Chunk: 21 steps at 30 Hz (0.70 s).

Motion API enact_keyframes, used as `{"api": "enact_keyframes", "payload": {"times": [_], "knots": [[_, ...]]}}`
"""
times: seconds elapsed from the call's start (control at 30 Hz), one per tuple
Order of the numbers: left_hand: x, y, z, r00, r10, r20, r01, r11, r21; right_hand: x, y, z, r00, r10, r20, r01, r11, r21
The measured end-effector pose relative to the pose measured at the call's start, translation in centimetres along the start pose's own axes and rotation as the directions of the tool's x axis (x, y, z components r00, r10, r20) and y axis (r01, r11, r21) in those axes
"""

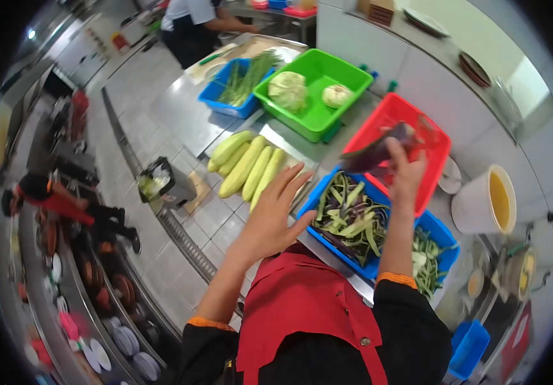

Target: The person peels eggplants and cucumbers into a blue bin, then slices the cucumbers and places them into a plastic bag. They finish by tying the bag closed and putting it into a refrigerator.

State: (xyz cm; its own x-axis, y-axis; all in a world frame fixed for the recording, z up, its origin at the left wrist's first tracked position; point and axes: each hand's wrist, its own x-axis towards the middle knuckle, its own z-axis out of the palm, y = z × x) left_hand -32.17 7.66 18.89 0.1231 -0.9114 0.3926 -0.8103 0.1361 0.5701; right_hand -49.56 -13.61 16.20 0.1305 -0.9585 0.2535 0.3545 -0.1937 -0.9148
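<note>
My right hand is closed around a dark purple eggplant, holding it over the red tub. The eggplant is smeared by motion. My left hand is open with its fingers spread, just left of a blue tub of peelings. Green and dark purple strips fill that tub. Beyond my left fingertips lie several long, pale green vegetables, peeled by their look, side by side on the metal table. My right hand and the eggplant hide part of the red tub's inside.
A green tub with two cabbage-like heads and a blue tub of thin greens stand farther back. At right is a white bucket of yellow liquid. A bin stands on the floor. Two other people work nearby.
</note>
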Motion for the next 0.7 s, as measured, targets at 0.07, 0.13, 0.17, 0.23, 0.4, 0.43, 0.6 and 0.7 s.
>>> {"api": "enact_keyframes", "payload": {"times": [0.07,0.13,0.17,0.23,0.4,0.43,0.6,0.7], "knots": [[1.6,0.5,4.0,0.994,0.002,-0.113,-0.007,0.999,-0.043,-2.6,-1.0,2.0,0.987,0.128,0.093,-0.136,0.987,0.086],[2.1,0.7,5.7,0.992,-0.028,-0.124,0.005,0.985,-0.175,-4.7,-1.7,3.4,0.971,0.122,0.203,-0.157,0.973,0.17],[2.2,0.6,6.3,0.991,-0.042,-0.129,0.011,0.971,-0.237,-5.4,-1.8,3.7,0.964,0.1,0.246,-0.151,0.969,0.197],[1.6,-1.1,7.0,0.996,-0.043,-0.082,0.026,0.98,-0.2,-6.1,-1.6,3.9,0.943,0.102,0.317,-0.174,0.962,0.209],[0.4,-1.4,6.0,0.991,-0.046,-0.127,0.023,0.983,-0.18,-6.2,-1.8,3.7,0.899,0.187,0.395,-0.275,0.945,0.178],[0.1,-1.5,5.9,0.988,-0.071,-0.139,0.044,0.981,-0.189,-6.2,-1.8,3.7,0.894,0.2,0.402,-0.287,0.943,0.169],[-1.2,-2.2,4.7,0.974,-0.099,-0.204,0.112,0.992,0.055,-6.2,-1.9,4.6,0.899,0.127,0.418,-0.196,0.972,0.127],[-1.8,-2.1,4.3,0.965,-0.085,-0.248,0.123,0.982,0.144,-6.2,-1.3,4.3,0.888,0.204,0.411,-0.223,0.975,-0.003]]}}
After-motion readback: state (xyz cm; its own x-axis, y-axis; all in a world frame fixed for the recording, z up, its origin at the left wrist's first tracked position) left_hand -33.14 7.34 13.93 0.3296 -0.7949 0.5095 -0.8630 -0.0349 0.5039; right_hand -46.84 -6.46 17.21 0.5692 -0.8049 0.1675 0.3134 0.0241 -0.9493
